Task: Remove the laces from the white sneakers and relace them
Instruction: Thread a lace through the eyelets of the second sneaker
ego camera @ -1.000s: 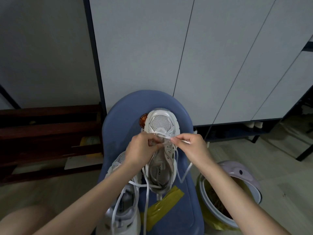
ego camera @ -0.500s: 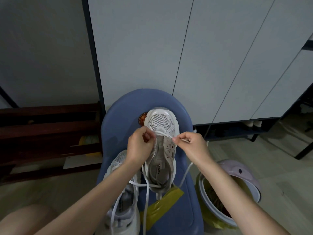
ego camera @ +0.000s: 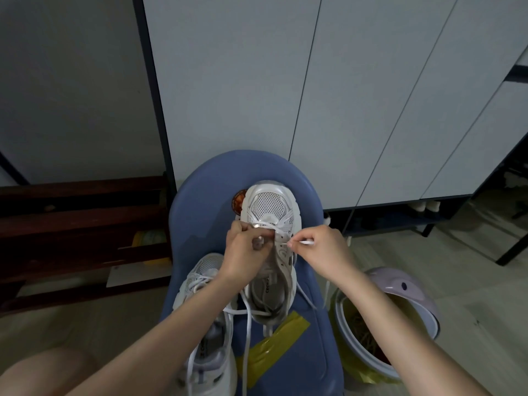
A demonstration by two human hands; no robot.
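Note:
A white sneaker [ego camera: 268, 207] lies toe-away on a blue seat [ego camera: 200, 201]. Its white lace [ego camera: 248, 324] is threaded only near the toe, and the loose lengths trail down over the seat. My left hand [ego camera: 245, 252] grips the shoe's left eyelet edge with curled fingers. My right hand [ego camera: 323, 250] pinches the lace tip [ego camera: 303, 242] beside the right eyelet row. A second white sneaker [ego camera: 205, 338] lies at the lower left, partly under my left forearm, with its lace still in place.
A yellow strip [ego camera: 274, 344] lies on the seat behind the heel. A lilac bin with a yellow liner [ego camera: 400, 284] stands on the floor to the right. A dark wooden rack [ego camera: 80, 224] is at the left, with white cabinet doors [ego camera: 343, 95] behind.
My left hand has shifted right, back onto the shoe's eyelets. My right hand stays by the right eyelet row with the lace tip. The shoes have not moved.

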